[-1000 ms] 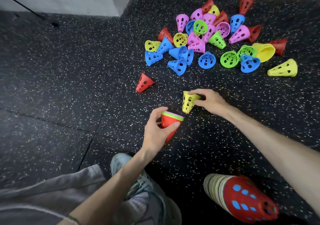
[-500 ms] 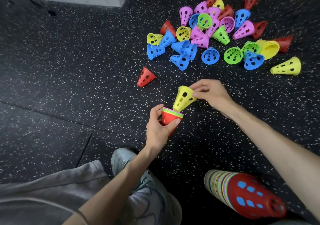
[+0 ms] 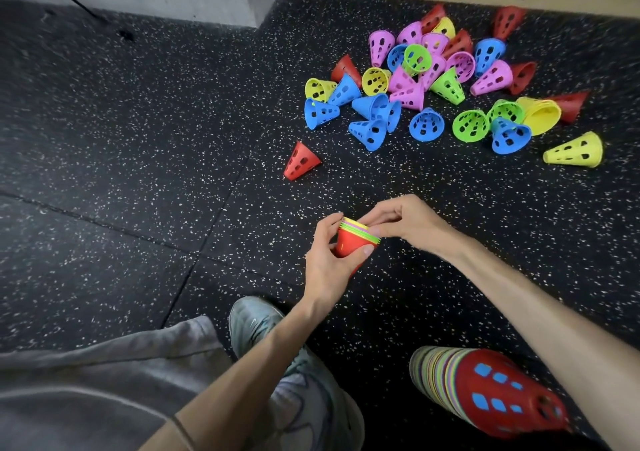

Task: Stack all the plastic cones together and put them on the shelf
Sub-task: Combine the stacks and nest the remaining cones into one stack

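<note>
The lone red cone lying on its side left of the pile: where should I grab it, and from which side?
Grip the lone red cone at its wide rim, which faces right and toward the pile; thumb inside, fingers outside. Come from above and the right, where the floor is bare. The narrow tip points lower left, so a rim pinch probably leaves it ready to drop into the held stack.

Two hands (image 3: 325, 260) (image 3: 408, 223), two cone stacks (image 3: 353, 241) (image 3: 491, 390), one shoe (image 3: 256, 322), some thirty loose cones (image 3: 301, 162).
</note>
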`<state>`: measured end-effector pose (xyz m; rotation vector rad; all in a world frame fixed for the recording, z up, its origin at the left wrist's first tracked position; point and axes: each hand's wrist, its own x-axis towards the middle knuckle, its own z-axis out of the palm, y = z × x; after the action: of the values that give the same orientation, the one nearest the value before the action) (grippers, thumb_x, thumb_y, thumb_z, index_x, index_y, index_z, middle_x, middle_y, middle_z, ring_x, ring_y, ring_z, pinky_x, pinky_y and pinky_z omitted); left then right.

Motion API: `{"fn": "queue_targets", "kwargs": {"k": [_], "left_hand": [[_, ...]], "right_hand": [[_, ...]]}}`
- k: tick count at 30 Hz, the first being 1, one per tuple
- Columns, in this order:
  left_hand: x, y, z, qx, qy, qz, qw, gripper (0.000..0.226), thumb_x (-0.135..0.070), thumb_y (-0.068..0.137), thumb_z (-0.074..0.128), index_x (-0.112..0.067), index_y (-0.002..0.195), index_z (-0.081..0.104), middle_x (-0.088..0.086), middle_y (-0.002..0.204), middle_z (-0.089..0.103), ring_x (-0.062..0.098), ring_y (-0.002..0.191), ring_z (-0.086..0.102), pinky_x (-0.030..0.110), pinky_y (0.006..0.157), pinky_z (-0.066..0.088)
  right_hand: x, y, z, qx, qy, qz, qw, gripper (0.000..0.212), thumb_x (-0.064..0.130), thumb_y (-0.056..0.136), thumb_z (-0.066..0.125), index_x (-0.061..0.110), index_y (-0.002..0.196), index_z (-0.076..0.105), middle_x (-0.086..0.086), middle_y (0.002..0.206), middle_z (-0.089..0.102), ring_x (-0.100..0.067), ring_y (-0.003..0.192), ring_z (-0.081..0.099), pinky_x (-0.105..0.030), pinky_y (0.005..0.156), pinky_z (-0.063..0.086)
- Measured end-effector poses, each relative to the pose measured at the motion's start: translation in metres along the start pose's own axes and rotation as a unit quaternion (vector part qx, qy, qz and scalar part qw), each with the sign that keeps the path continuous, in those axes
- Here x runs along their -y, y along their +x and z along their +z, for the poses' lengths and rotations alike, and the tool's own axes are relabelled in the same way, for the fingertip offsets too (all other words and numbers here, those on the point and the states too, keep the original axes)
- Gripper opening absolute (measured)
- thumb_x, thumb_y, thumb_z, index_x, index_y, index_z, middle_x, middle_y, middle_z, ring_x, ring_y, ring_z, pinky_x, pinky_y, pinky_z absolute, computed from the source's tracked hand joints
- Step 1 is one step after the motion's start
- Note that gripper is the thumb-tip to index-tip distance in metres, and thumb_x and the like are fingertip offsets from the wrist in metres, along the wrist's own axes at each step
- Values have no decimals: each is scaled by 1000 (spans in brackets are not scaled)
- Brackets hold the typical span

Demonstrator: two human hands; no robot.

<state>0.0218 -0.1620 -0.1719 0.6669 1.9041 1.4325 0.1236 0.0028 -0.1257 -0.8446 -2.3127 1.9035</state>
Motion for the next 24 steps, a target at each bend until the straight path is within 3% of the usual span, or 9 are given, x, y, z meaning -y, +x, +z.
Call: {"fn": "queue_targets", "kwargs": {"k": [5,14,18,24], "left_hand": [[-2,0,0,7,3,17,1000,66,-16,82,87,-29,139,56,-17,126,64,-9,98,61,9,80,49],[8,6,1,3,12,21,1000,65,-19,80,88,-30,137,58,-18,125,65,-5,107,62,9,81,48],[10,9,12,-9,24,9,1000,62,-29,80,88,-40,133,57,-16,120,67,2,105,64,12,82,49],[-14,26,55,-32,16,10,999,61,-30,82,86,-35,134,56,-23,110,63,-11,99,58,17,88,48]], "right_hand": [[-5,1,0,16,9,6,1000,28,-2,91,68,24,98,77,4,96,79,-9,95,73,-23,85,54],[-11,2,-1,19,9,17,1000,25,-1,92,68,19,106,77,1,100,79,-12,99,73,-23,89,55],[-13,-3,-6,-40,66,36,996,23,0,94,66,13,112,74,-6,96,79,-16,93,74,-30,88,59],[-9,-17,-26,-167,48,39,984,21,11,97,63,24,110,74,3,96,79,-11,98,73,-36,99,55]]}}
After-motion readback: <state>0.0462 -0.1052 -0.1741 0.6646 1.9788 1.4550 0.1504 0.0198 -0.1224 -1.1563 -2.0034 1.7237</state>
